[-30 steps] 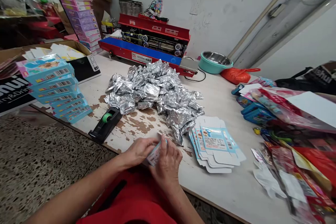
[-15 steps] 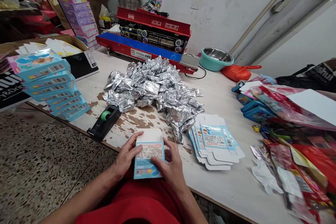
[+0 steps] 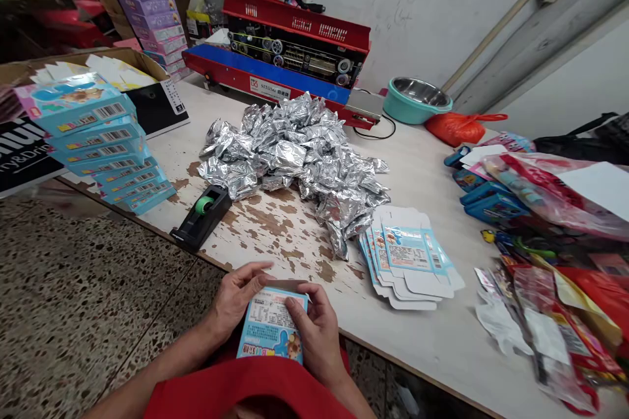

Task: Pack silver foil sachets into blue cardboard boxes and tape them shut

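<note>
Low in front of my body I hold a light-blue printed box point(image 3: 273, 321) close to the red shirt. My left hand point(image 3: 236, 294) pinches its upper left corner, thumb and fingers together near the top edge. Around the right side wraps my right hand point(image 3: 317, 334), its thumb lying on the printed face. Flat blue-and-white cartons point(image 3: 407, 252) lie in an overlapping pile to the right. Ahead is a heap of silver foil packets point(image 3: 295, 150). A black tape dispenser point(image 3: 202, 216) with a green roll stands near the table edge, left of the heap.
Stacked blue boxes point(image 3: 93, 137) lean at the left beside a black carton point(image 3: 162, 108). A red sealing machine point(image 3: 289, 52) with a blue belt stands at the back, near a teal basin point(image 3: 417, 99). Colourful bags and packages point(image 3: 560, 196) crowd the right side.
The box has moved lower and closer to my body, its top flap now folded down near the top edge, and more of the printed face shows. Both hands moved with it. The view has shifted slightly.
</note>
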### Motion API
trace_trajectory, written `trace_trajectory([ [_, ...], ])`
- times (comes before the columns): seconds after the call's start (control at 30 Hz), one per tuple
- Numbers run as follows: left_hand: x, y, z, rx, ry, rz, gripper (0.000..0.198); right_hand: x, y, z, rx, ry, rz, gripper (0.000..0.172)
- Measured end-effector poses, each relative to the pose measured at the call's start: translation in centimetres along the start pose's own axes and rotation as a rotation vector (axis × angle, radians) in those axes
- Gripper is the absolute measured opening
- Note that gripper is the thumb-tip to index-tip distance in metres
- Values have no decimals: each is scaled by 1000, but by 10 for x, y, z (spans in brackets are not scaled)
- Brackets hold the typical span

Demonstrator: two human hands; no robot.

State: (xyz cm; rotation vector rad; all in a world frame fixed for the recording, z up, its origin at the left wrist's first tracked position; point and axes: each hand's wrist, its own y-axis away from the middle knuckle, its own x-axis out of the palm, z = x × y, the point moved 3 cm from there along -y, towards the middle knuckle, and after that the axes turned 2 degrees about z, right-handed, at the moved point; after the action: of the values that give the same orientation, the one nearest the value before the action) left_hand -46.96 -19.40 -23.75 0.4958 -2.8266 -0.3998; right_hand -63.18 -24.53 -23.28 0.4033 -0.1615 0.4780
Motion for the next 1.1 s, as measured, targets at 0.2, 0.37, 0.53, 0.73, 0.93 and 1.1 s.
trace_trajectory([
  [0.2,4,-6,-41,67,-465,462,28,5,-1,5,-28,85,59,31],
  [0.37,0,-15,-41,-24,-479,423,39,6,2,17,-333,555,-23,14],
  [0.53,-5,-28,-53,-91,-409,539,32,13,0,32,-376,667,169,19],
  [0.73,-12,-23,-45,-74,-425,639,33,2,-8,18,-196,444,45,23],
  [0.93,-9,23,-2,-16,-229,15,27,10,-8,-1,58,170,-23,34],
  [1.1,-68,22,-34,129,-342,-302,38,35,-17,15,244,65,130,56],
])
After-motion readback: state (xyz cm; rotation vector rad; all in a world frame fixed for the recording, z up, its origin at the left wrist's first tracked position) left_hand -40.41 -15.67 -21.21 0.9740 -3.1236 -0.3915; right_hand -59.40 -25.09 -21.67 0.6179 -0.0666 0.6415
